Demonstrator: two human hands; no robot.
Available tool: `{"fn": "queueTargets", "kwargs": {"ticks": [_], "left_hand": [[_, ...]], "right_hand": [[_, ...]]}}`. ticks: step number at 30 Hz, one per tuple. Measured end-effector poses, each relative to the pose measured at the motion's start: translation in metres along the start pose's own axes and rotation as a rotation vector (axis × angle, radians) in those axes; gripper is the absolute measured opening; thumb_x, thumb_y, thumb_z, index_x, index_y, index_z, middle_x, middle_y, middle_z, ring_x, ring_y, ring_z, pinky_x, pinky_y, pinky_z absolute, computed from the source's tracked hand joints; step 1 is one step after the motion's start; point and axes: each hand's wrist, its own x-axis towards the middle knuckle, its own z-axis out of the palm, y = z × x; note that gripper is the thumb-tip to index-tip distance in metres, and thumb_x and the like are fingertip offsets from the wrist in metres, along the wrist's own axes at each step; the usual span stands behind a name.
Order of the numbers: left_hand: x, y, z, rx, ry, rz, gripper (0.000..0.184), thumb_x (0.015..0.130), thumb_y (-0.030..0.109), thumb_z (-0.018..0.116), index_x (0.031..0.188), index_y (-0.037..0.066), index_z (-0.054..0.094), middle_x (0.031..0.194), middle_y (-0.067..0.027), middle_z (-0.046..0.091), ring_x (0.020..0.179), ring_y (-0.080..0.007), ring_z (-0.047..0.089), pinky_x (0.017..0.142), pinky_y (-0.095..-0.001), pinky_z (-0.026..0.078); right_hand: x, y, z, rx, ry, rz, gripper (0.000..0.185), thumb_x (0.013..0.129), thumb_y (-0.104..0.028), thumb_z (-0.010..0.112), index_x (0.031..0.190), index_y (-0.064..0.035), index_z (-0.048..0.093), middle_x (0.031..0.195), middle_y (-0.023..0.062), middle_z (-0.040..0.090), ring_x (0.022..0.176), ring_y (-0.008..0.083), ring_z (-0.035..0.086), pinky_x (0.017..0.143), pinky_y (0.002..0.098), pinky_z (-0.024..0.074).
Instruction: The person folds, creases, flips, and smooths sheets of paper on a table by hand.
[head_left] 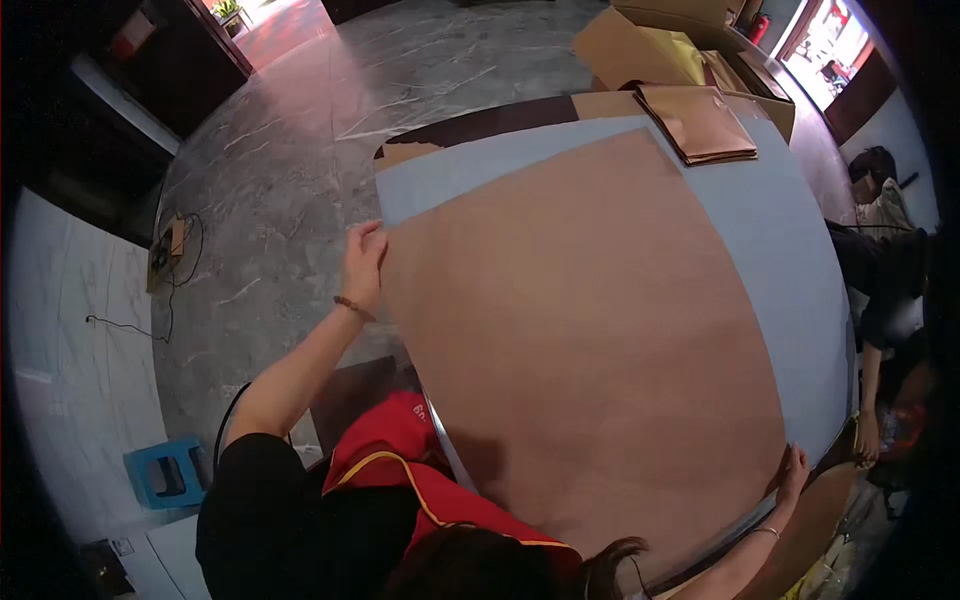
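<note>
A large brown sheet (pixel 590 310) lies spread over a pale blue-grey sheet (pixel 790 280) on the table; whether it is paper or cloth I cannot tell. At its left edge, near the far left corner, my left hand (pixel 364 268) has its fingers closed on the border. My right hand (pixel 794 474) pinches the near right corner, low at the table's edge. Both arms are spread wide across the sheet. A folded stack of shiny copper-brown material (pixel 700 122) rests at the far right, just beyond the brown sheet's far corner.
An open cardboard box (pixel 625 45) with gold material stands behind the table. To the right, a person in dark clothing (pixel 885 270) has a hand (pixel 868 436) near the table. A blue stool (pixel 168 470) and a small device with cables (pixel 170 250) are on the floor, left.
</note>
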Motion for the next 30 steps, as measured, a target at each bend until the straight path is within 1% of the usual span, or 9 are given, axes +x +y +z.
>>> {"fn": "queueTargets", "kwargs": {"ticks": [4, 6, 7, 9, 12, 18, 22, 25, 30], "left_hand": [[0.01, 0.002, -0.014, 0.138, -0.147, -0.006, 0.039, 0.088, 0.014, 0.057, 0.124, 0.003, 0.047, 0.111, -0.0076, 0.054, 0.1, -0.0161, 0.052, 0.085, -0.0304, 0.044], [0.011, 0.003, -0.02, 0.156, -0.141, -0.008, 0.039, 0.086, 0.011, 0.057, 0.123, 0.003, 0.048, 0.104, -0.005, 0.054, 0.088, -0.0124, 0.052, 0.073, -0.0259, 0.043], [0.015, 0.003, -0.021, 0.169, -0.129, -0.002, 0.038, 0.084, 0.008, 0.058, 0.121, 0.003, 0.049, 0.096, -0.0024, 0.054, 0.076, -0.0086, 0.051, 0.062, -0.0214, 0.042], [0.025, -0.006, -0.028, 0.121, -0.199, -0.032, 0.041, 0.084, 0.007, 0.057, 0.123, 0.002, 0.047, 0.097, -0.0027, 0.055, 0.075, -0.0083, 0.05, 0.061, -0.0215, 0.04], [0.021, -0.003, -0.022, 0.08, -0.272, -0.052, 0.042, 0.091, 0.011, 0.053, 0.129, 0.002, 0.038, 0.119, -0.0135, 0.053, 0.105, -0.0222, 0.055, 0.089, -0.0334, 0.047], [0.038, -0.031, -0.026, 0.058, -0.249, -0.009, 0.035, 0.094, 0.012, 0.044, 0.128, 0.003, 0.038, 0.127, -0.0152, 0.046, 0.11, -0.0279, 0.051, 0.091, -0.0411, 0.048], [0.01, -0.014, -0.007, 0.039, -0.15, -0.033, 0.035, 0.095, 0.01, 0.042, 0.129, 0.003, 0.037, 0.128, -0.016, 0.044, 0.109, -0.0285, 0.051, 0.09, -0.0418, 0.048], [0.005, -0.014, -0.005, 0.029, -0.093, -0.052, 0.036, 0.095, 0.011, 0.043, 0.129, 0.002, 0.037, 0.129, -0.0163, 0.043, 0.109, -0.0289, 0.051, 0.088, -0.0423, 0.049], [0.001, -0.007, -0.006, 0.071, -0.104, -0.028, 0.037, 0.094, 0.011, 0.044, 0.129, 0.001, 0.037, 0.129, -0.017, 0.043, 0.109, -0.0298, 0.051, 0.088, -0.042, 0.049]], "right_hand": [[0.002, 0.022, -0.019, 0.072, 0.04, -0.041, 0.045, 0.086, -0.037, 0.061, 0.116, -0.0047, 0.052, 0.093, 0.0028, 0.058, 0.082, 0.015, 0.054, 0.073, 0.029, 0.0448], [-0.002, 0.036, -0.024, 0.336, 0.132, 0.053, 0.042, 0.089, -0.028, 0.057, 0.123, -0.0048, 0.047, 0.121, 0.0077, 0.048, 0.116, 0.0211, 0.046, 0.089, 0.0306, 0.0448], [-0.01, 0.03, -0.017, 0.368, 0.149, 0.104, 0.042, 0.09, -0.025, 0.056, 0.125, -0.0059, 0.044, 0.121, 0.009, 0.048, 0.116, 0.0218, 0.046, 0.091, 0.0313, 0.0445], [-0.019, 0.046, -0.022, 0.448, 0.185, 0.11, 0.055, 0.088, -0.027, 0.059, 0.133, -0.0082, 0.034, 0.123, 0.0104, 0.047, 0.115, 0.0231, 0.047, 0.092, 0.0338, 0.0424], [-0.063, 0.026, -0.013, 0.439, 0.201, 0.172, 0.077, 0.081, -0.041, 0.065, 0.139, -0.0105, 0.024, 0.123, 0.0087, 0.047, 0.11, 0.0211, 0.048, 0.089, 0.0361, 0.0388], [-0.144, 0.009, 0.018, 0.334, 0.093, 0.332, 0.053, 0.088, -0.043, 0.054, 0.126, -0.0074, 0.043, 0.089, 0.0013, 0.051, 0.078, 0.009, 0.046, 0.069, 0.027, 0.04], [-0.21, 0.018, 0.056, 0.48, 0.188, 0.178, 0.042, 0.093, -0.04, 0.048, 0.112, -0.0038, 0.054, 0.098, 0.0025, 0.057, 0.088, 0.0121, 0.052, 0.077, 0.0271, 0.044], [-0.263, 0.029, 0.064, 0.796, 0.112, 0.321, 0.042, 0.094, -0.033, 0.047, 0.122, -0.002, 0.049, 0.116, 0.0031, 0.056, 0.107, 0.0117, 0.051, 0.092, 0.026, 0.0395], [-0.364, 0.048, 0.069, 0.64, 0.129, 0.446, 0.037, 0.092, -0.029, 0.052, 0.118, -0.002, 0.052, 0.114, 0.0018, 0.057, 0.103, 0.0107, 0.053, 0.09, 0.0263, 0.0418]]}}
